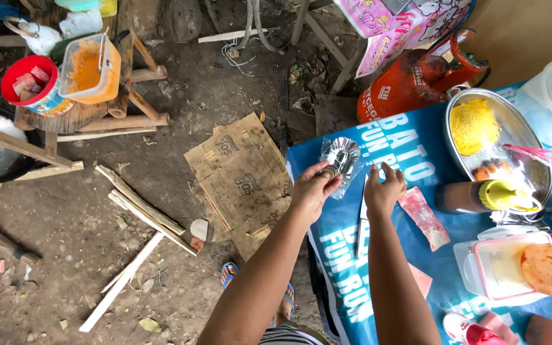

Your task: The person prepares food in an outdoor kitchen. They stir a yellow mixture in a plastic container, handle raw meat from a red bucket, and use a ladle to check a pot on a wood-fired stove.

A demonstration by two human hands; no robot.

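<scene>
The left hand [314, 188] is pinching a small stack of shiny foil cups in a clear plastic bag [341, 158] at the near edge of a blue printed table cover [410, 160]. The right hand [383, 190], loosely curled and holding nothing, is resting on the cover just beside it (a knife [361, 223] is lying under its wrist). Left of both hands, flattened cardboard [241, 179] and wood scraps [142, 204] are lying on a dirt floor [84, 223].

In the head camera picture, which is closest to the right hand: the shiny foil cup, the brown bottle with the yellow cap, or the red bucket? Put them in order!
From the right hand:
1. Shiny foil cup, just left, above.
2. Brown bottle with yellow cap, lying to the right.
3. Red bucket, far left on the wooden stand.
</scene>
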